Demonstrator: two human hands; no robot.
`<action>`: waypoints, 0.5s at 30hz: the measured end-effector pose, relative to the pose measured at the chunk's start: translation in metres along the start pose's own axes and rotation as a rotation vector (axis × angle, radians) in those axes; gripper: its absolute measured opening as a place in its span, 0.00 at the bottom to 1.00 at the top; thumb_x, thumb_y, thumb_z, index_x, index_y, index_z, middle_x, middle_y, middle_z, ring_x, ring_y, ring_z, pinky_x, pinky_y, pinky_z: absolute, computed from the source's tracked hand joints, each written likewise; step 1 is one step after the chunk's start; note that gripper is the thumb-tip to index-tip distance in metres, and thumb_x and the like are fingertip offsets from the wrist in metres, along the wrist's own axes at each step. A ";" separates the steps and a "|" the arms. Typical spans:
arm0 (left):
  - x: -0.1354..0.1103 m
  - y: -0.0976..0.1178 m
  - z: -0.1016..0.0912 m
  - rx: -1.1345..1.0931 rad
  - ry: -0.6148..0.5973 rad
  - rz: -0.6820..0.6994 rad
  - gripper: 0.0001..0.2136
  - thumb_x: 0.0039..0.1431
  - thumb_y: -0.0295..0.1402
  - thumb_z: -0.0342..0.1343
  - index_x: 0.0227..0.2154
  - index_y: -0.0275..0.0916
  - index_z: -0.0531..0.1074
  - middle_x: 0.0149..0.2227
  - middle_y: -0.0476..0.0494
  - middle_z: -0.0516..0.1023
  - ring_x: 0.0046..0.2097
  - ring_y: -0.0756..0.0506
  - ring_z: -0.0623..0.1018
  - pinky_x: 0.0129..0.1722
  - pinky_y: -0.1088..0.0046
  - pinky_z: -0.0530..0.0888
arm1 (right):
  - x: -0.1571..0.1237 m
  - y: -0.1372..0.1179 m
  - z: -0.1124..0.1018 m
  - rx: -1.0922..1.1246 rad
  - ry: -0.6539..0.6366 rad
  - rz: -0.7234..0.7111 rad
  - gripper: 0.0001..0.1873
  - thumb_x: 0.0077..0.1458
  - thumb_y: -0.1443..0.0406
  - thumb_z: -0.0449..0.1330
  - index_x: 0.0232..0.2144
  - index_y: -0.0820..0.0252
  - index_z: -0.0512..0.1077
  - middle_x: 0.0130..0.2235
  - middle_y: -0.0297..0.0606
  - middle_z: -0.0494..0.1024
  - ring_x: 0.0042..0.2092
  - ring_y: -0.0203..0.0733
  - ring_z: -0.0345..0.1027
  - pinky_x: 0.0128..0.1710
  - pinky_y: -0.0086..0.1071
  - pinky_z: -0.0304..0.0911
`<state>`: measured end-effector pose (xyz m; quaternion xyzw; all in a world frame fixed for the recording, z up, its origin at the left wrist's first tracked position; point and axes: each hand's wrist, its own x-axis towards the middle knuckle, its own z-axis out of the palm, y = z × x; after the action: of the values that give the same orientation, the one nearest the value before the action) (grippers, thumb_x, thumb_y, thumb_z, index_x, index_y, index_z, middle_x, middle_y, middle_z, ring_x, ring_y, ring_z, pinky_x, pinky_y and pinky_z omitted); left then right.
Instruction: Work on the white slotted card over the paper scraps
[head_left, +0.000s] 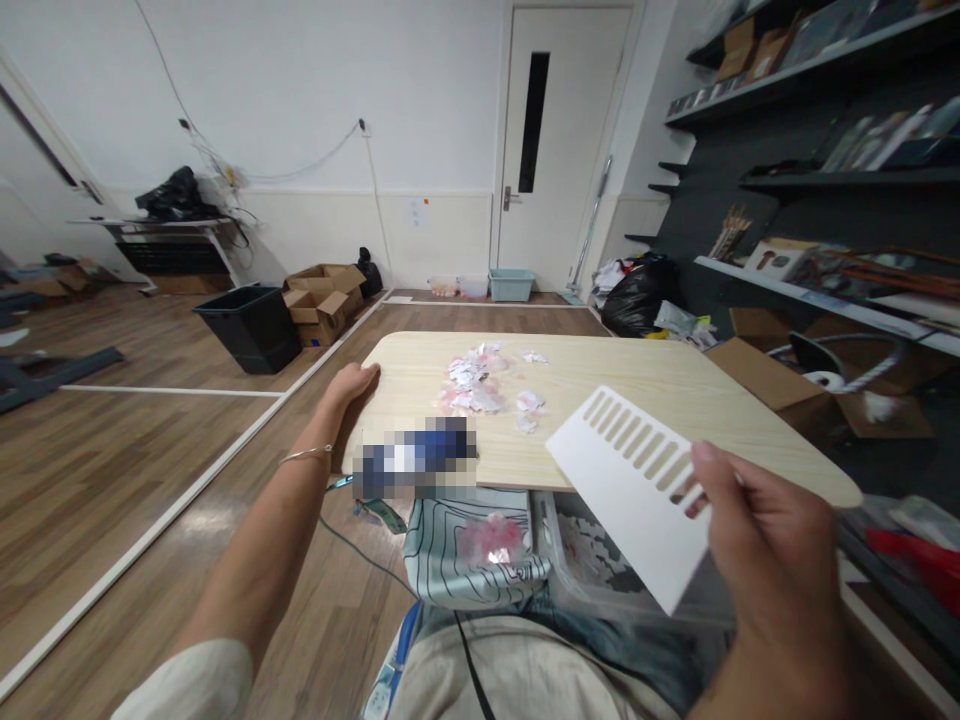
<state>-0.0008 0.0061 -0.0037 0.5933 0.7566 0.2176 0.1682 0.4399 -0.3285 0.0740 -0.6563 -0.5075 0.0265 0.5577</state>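
My right hand [772, 550] is closed on a flat white slotted panel [630, 510], with a row of rounded slots along its upper edge. It holds the panel tilted above the near right part of the light wooden table [637, 365]. At the table's left edge, my left hand [352, 385] is closed around the rim, its fingers partly hidden. A pile of white and pink paper-like scraps [474, 380] lies on the tabletop, with smaller bits [529, 405] to its right. A blue and white item [416, 455], blurred by pixels, lies near the front left.
Below the front edge are a striped cloth-lined container [439, 570] holding a pinkish plastic bag and a clear bin [555, 540] with white pieces. A black trash bin [251, 330] and cardboard boxes [322, 300] stand left; shelves [825, 180] line the right.
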 end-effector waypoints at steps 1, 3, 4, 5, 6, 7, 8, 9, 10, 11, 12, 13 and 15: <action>-0.002 0.001 -0.001 -0.004 -0.002 0.000 0.29 0.65 0.49 0.59 0.57 0.31 0.85 0.53 0.21 0.90 0.60 0.23 0.88 0.57 0.55 0.85 | 0.004 0.001 0.008 0.022 -0.048 -0.014 0.35 0.73 0.42 0.64 0.18 0.53 0.66 0.18 0.34 0.63 0.23 0.41 0.59 0.24 0.35 0.55; -0.006 0.003 -0.002 -0.008 -0.002 0.002 0.29 0.65 0.49 0.59 0.57 0.31 0.85 0.53 0.21 0.91 0.60 0.23 0.88 0.57 0.56 0.85 | 0.011 0.005 0.020 0.050 -0.087 -0.017 0.35 0.72 0.42 0.64 0.19 0.53 0.65 0.19 0.33 0.63 0.24 0.40 0.58 0.25 0.35 0.53; -0.007 0.003 -0.003 -0.008 0.000 -0.001 0.29 0.65 0.49 0.59 0.57 0.31 0.85 0.53 0.21 0.91 0.60 0.24 0.88 0.57 0.56 0.85 | 0.013 0.007 0.024 0.061 -0.092 -0.018 0.34 0.72 0.43 0.63 0.19 0.54 0.65 0.19 0.33 0.63 0.24 0.39 0.58 0.25 0.35 0.53; -0.008 0.004 -0.004 -0.007 0.003 -0.005 0.29 0.65 0.49 0.59 0.57 0.31 0.85 0.54 0.21 0.90 0.60 0.24 0.88 0.58 0.56 0.84 | 0.014 0.009 0.028 0.069 -0.089 -0.018 0.33 0.73 0.44 0.63 0.19 0.54 0.66 0.19 0.33 0.64 0.23 0.39 0.58 0.25 0.35 0.53; -0.008 0.005 -0.005 -0.005 0.005 -0.010 0.29 0.64 0.49 0.60 0.57 0.31 0.85 0.55 0.21 0.90 0.61 0.24 0.88 0.58 0.57 0.84 | 0.015 0.011 0.030 0.077 -0.085 -0.019 0.33 0.73 0.45 0.63 0.19 0.54 0.66 0.19 0.33 0.64 0.23 0.39 0.58 0.25 0.35 0.53; -0.009 0.006 -0.005 -0.003 0.009 -0.012 0.29 0.64 0.49 0.60 0.56 0.31 0.85 0.56 0.21 0.90 0.61 0.24 0.88 0.59 0.57 0.84 | 0.015 0.012 0.032 0.083 -0.080 -0.021 0.32 0.73 0.46 0.63 0.19 0.54 0.67 0.19 0.33 0.64 0.23 0.40 0.58 0.25 0.35 0.54; -0.009 0.006 -0.005 -0.001 0.012 -0.012 0.28 0.63 0.49 0.61 0.56 0.31 0.85 0.57 0.21 0.89 0.61 0.24 0.88 0.59 0.57 0.84 | 0.016 0.013 0.034 0.089 -0.080 -0.024 0.32 0.72 0.47 0.63 0.19 0.54 0.67 0.19 0.33 0.65 0.22 0.40 0.59 0.25 0.35 0.54; -0.009 0.007 -0.006 0.001 0.015 -0.011 0.28 0.63 0.49 0.61 0.56 0.31 0.86 0.57 0.20 0.89 0.61 0.23 0.88 0.60 0.57 0.84 | 0.016 0.014 0.035 0.093 -0.079 -0.029 0.31 0.72 0.47 0.63 0.19 0.54 0.67 0.18 0.33 0.66 0.22 0.40 0.59 0.25 0.35 0.55; -0.008 0.007 -0.006 0.005 0.016 -0.009 0.28 0.63 0.49 0.61 0.55 0.31 0.86 0.57 0.20 0.90 0.61 0.23 0.88 0.60 0.57 0.84 | 0.016 0.015 0.036 0.096 -0.082 -0.035 0.31 0.72 0.48 0.63 0.19 0.54 0.68 0.18 0.33 0.66 0.22 0.40 0.59 0.25 0.35 0.55; -0.008 0.007 -0.005 0.009 0.016 -0.006 0.28 0.64 0.49 0.60 0.55 0.31 0.86 0.56 0.20 0.90 0.60 0.23 0.88 0.60 0.57 0.84 | 0.017 0.016 0.037 0.097 -0.088 -0.042 0.30 0.72 0.48 0.63 0.19 0.54 0.68 0.18 0.34 0.66 0.22 0.40 0.60 0.25 0.35 0.55; -0.008 0.007 -0.005 0.012 0.017 -0.003 0.28 0.64 0.49 0.59 0.55 0.30 0.86 0.56 0.21 0.90 0.60 0.24 0.88 0.60 0.57 0.84 | 0.017 0.018 0.037 0.097 -0.095 -0.048 0.30 0.72 0.49 0.63 0.19 0.54 0.68 0.18 0.34 0.67 0.22 0.40 0.60 0.25 0.34 0.55; -0.007 0.007 -0.004 0.015 0.019 0.000 0.28 0.65 0.48 0.59 0.55 0.30 0.86 0.55 0.21 0.90 0.60 0.24 0.88 0.60 0.57 0.84 | 0.017 0.019 0.038 0.097 -0.105 -0.053 0.29 0.71 0.50 0.63 0.19 0.55 0.69 0.18 0.34 0.67 0.22 0.40 0.60 0.24 0.34 0.54; -0.006 0.006 -0.003 0.014 0.034 0.013 0.28 0.65 0.48 0.59 0.55 0.30 0.86 0.54 0.21 0.90 0.59 0.24 0.89 0.60 0.57 0.84 | 0.018 0.023 0.038 0.098 -0.128 -0.053 0.29 0.71 0.51 0.63 0.19 0.55 0.69 0.18 0.34 0.67 0.22 0.39 0.62 0.24 0.33 0.54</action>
<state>0.0040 0.0007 0.0021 0.5957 0.7569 0.2233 0.1496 0.4404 -0.2864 0.0522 -0.6116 -0.5574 0.0783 0.5560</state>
